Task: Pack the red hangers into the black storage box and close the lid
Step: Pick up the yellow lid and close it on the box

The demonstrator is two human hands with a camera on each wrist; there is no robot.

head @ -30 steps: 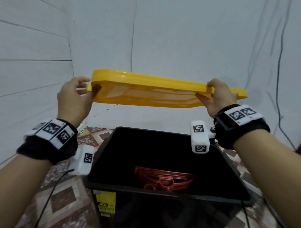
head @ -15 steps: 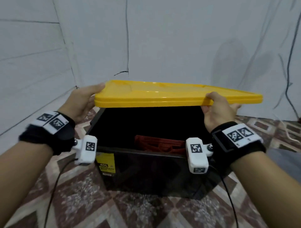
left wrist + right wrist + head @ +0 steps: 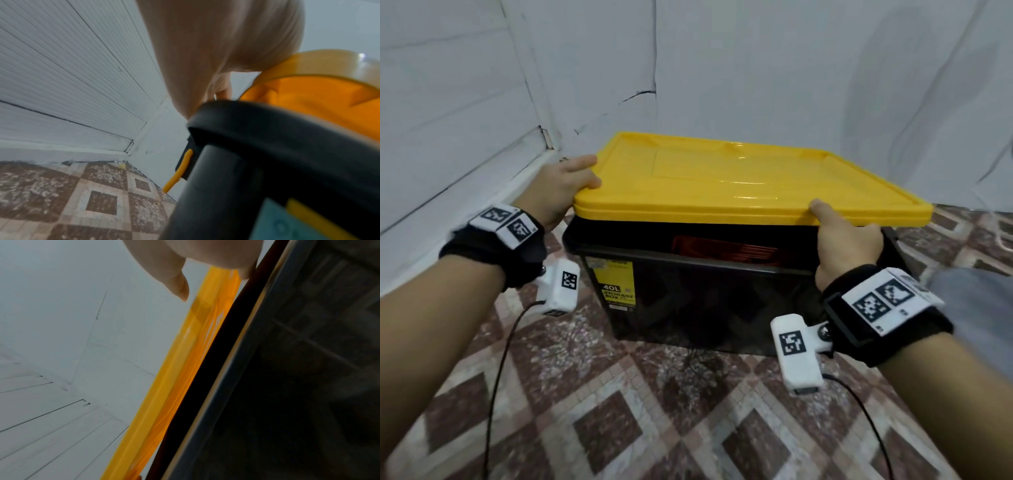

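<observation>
The black storage box (image 3: 709, 301) stands on the floor with the red hangers (image 3: 722, 245) lying inside, seen through a narrow gap under the lid. The yellow lid (image 3: 729, 181) hovers just above the box rim, tilted slightly up at the front. My left hand (image 3: 566, 186) grips the lid's front left corner, thumb on top. My right hand (image 3: 842, 236) grips the front edge near the right, thumb on top, fingers hidden underneath. In the left wrist view the lid (image 3: 320, 100) sits over the box rim (image 3: 267, 123). In the right wrist view the lid edge (image 3: 185, 369) runs beside the box wall (image 3: 287, 386).
The box stands in a room corner against white walls (image 3: 756, 68). A brown and white patterned tile floor (image 3: 654, 411) spreads in front. A yellow latch (image 3: 179, 170) hangs on the box's left side. Cables trail from both wrist cameras.
The lid has come down from well above the box to just over its rim. Both hands kept their hold and moved down with it.
</observation>
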